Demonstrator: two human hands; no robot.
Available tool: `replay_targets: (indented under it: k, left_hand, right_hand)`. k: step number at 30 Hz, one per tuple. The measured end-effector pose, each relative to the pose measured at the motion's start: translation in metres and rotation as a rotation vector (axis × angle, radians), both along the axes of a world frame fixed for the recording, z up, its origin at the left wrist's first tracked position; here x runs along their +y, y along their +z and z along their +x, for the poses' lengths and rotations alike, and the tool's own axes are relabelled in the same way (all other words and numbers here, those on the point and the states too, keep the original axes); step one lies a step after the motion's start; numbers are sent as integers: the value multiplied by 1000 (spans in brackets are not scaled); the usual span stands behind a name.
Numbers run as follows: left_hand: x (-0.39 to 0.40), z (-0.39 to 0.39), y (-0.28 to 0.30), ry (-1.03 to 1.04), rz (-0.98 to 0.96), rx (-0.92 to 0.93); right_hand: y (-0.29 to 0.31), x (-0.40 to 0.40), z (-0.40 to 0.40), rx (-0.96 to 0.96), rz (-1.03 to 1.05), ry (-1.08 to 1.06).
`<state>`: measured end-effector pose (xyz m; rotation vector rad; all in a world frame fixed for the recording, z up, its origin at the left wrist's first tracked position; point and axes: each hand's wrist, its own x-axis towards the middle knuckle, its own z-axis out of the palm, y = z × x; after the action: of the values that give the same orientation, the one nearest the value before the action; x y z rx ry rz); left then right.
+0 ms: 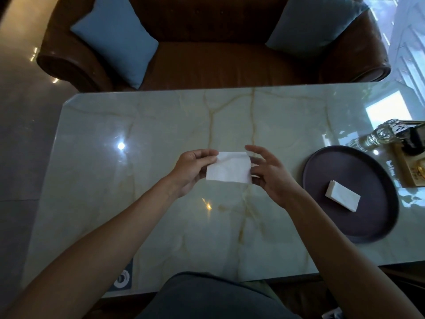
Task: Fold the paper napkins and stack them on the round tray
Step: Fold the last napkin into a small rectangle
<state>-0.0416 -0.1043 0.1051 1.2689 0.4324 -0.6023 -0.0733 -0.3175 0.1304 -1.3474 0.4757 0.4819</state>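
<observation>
A white paper napkin (228, 167), folded into a small rectangle, is held up above the middle of the marble table (161, 125). My left hand (193, 171) pinches its left edge. My right hand (269, 176) holds its right edge between thumb and lower fingers, with the upper fingers spread. To the right lies the dark round tray (326, 171), and on it rests a folded white napkin stack (342, 196), lying at an angle.
A clear glass bottle (377, 137) lies just beyond the tray beside a gold-edged wooden box (411, 171) at the table's right edge. A brown leather sofa (218, 61) with two blue cushions stands behind the table. My lap is at the near edge.
</observation>
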Motion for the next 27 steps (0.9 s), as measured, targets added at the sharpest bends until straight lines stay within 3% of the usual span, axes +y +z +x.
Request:
replay_targets:
  k: [8,16,27]
  left_hand:
    - [7,2,-2,28,-134,162]
    - [11,0,-8,22,-155,166]
    - [13,-10,-11,-105,-102,177]
  right_hand:
    - [2,-2,0,-204,-164,261]
    - [-5,-2,6,-306,-473,304]
    - [-10,2,6,-116,-294,163]
